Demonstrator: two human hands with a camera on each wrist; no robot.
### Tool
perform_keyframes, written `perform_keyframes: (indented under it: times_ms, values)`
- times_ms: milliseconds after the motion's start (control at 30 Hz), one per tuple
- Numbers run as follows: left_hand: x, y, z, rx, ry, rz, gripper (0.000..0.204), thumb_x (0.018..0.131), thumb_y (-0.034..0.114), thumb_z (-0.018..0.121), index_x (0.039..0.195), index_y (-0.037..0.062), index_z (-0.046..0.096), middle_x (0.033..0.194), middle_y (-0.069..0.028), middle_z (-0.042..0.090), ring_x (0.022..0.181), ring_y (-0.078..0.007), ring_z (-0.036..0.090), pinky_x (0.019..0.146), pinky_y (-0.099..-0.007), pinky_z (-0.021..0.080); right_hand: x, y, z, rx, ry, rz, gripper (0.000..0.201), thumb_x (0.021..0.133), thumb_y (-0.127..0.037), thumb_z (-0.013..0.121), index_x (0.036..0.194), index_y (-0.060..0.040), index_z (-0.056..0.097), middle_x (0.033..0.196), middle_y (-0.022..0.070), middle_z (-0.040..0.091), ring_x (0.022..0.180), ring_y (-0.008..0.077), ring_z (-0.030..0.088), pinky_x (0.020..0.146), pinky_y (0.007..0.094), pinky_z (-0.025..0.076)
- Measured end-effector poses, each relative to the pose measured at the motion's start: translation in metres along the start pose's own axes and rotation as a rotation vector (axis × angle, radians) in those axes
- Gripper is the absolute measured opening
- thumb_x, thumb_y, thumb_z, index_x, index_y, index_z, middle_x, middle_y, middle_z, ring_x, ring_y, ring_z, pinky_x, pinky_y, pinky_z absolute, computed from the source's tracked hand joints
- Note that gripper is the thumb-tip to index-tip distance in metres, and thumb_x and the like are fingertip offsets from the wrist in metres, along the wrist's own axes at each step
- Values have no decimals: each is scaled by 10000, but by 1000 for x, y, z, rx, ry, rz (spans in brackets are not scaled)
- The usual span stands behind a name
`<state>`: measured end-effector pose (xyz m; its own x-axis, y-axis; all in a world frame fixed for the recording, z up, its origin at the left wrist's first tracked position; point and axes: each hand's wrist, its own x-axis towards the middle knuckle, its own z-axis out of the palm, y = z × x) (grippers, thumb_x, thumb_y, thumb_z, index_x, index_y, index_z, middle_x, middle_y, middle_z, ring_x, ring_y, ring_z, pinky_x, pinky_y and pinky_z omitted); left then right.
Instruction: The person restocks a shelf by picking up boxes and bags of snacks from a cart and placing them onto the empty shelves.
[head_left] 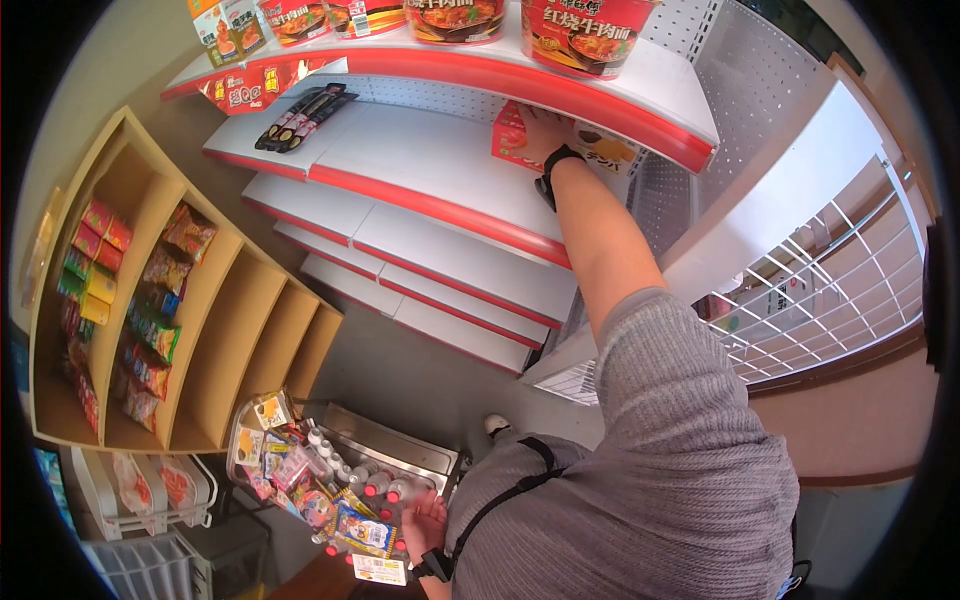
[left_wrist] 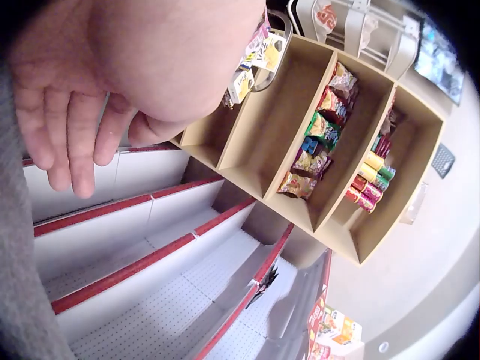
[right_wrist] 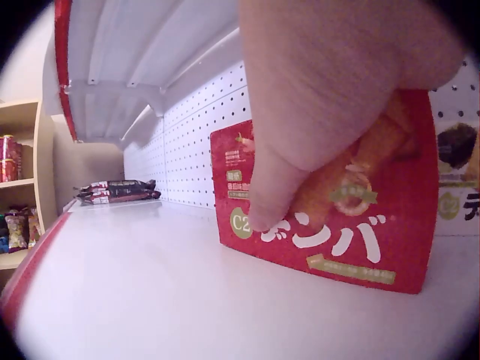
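Observation:
My right hand (head_left: 546, 133) reaches onto the upper white shelf (head_left: 420, 150) and grips a red snack box (right_wrist: 337, 259) with Japanese lettering. In the right wrist view the thumb presses on the box's front; the other fingers are hidden. The box stands upright, its lower edge at the shelf surface. Beside it stands a pale box (head_left: 607, 152) with a dark picture. Low down, my left hand (head_left: 425, 522) hangs with loose fingers next to bottles (head_left: 398, 490) and snack packs. In the left wrist view its fingers (left_wrist: 79, 146) are extended, with nothing held.
Black packs (head_left: 303, 117) lie farther left on the same shelf. Red noodle tubs (head_left: 590, 35) stand on the shelf above, whose red edge overhangs the right hand. A wooden rack (head_left: 215, 330) with snacks stands left. A white wire grid (head_left: 820, 290) is at right.

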<state>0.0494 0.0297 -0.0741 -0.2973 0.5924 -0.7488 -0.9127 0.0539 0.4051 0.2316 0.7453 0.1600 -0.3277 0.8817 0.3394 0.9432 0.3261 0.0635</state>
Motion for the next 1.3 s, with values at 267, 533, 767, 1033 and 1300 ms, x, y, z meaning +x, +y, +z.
perform_keyframes:
  times_ms: [267,533,767,1033,1300]
  values:
    - [0,-2,0,5,18,-13,355,959,335,586,1147,40,641,1145,-128,692,1001,-269,651,889,-372,540,-5,5,-4,1,-51,29,1120,724,-579,794,1604,-146,253,1649,82,295,1520,294,264,1249,484,217]
    - [-3,-2,-2,17,45,-16,331,958,321,609,1136,43,639,1151,-137,684,1021,-273,645,878,-362,540,-4,8,1,47,-27,1,1127,731,-599,777,1611,-152,233,1659,90,274,1531,297,240,1260,478,185]
    - [-11,-6,-9,-43,-5,6,322,959,315,611,1141,48,627,1170,-150,678,1031,-264,647,880,-366,534,-7,0,-16,22,-75,1,1186,673,-633,782,1606,-147,235,1658,126,261,1527,313,248,1240,501,231]
    - [-21,-3,-21,7,-1,-15,332,1024,344,531,1210,75,589,1301,-177,657,1146,-275,641,1007,-378,487,-12,-46,-44,376,23,-198,691,834,-412,726,1341,20,541,1250,261,638,1127,390,643,1007,466,493]
    - [-35,25,-26,-32,-107,84,315,1026,285,514,1189,40,626,1183,-146,708,1043,-232,685,940,-347,528,-105,-199,2,731,137,-587,436,955,-283,655,1296,-16,605,1317,217,632,1243,384,594,1054,435,465]
